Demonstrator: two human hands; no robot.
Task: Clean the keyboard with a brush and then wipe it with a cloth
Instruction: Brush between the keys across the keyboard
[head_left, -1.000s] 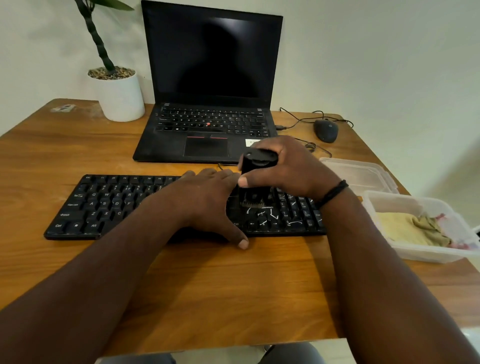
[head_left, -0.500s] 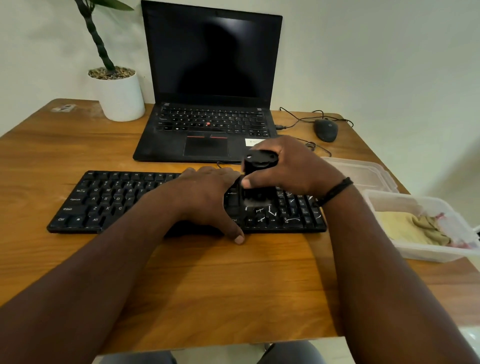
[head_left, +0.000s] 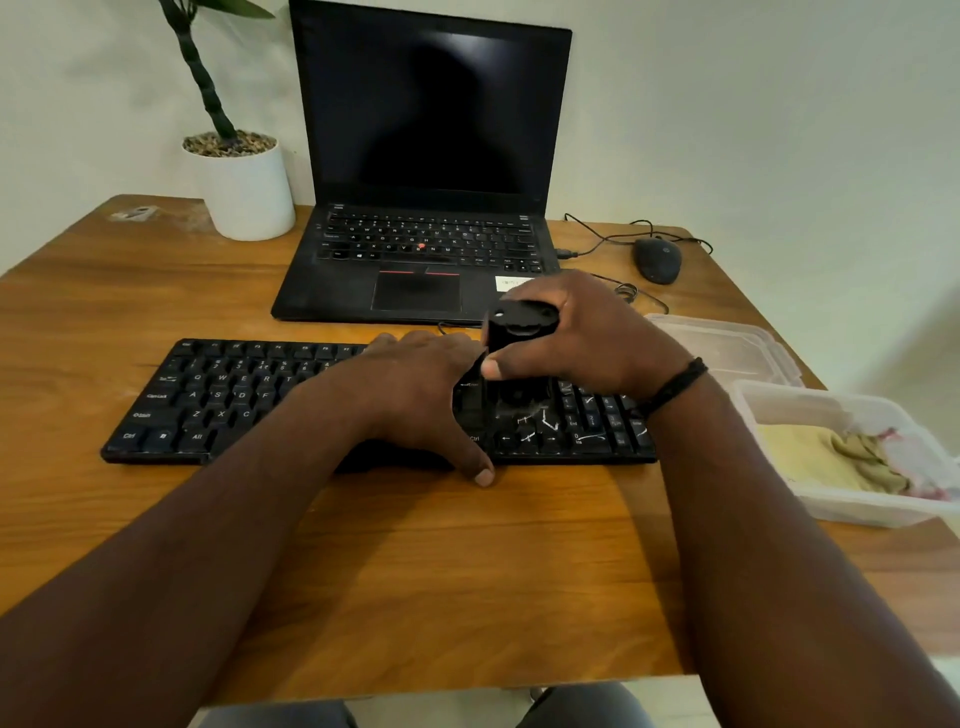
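1. Keyboard (head_left: 234, 400), black and full-width, lies on the wooden tabletop (head_left: 415, 571) just in front of an open laptop (head_left: 426, 208) whose screen is dark.
2. Left hand (head_left: 415, 400) rests palm-down on the middle of the keyboard, fingers spread flat over the keys and the thumb reaching past the near edge onto the wood.
3. Right hand (head_left: 587, 338) is wrapped around a black brush (head_left: 519, 332), thumb on the near side and fingers curled round the far side, gripping it firmly.
4. Brush stands roughly upright over the right part of the keyboard, its lower end down among the keys between the main block and the number pad; the bristles are blurred and hard to make out.
5. Pale thin scraps (head_left: 540, 421) lie scattered on the keys just near of the brush, around the arrow keys and number pad.
6. Clear plastic container (head_left: 831, 499) sits on the tabletop to the right of the keyboard, holding a crumpled yellowish cloth (head_left: 831, 457); a lid (head_left: 727, 343) lies just behind it.
7. Black mouse (head_left: 657, 260) with its cable rests to the right of the laptop, and a white plant pot (head_left: 244, 192) stands to its left.
8. Dark band circles the right wrist.
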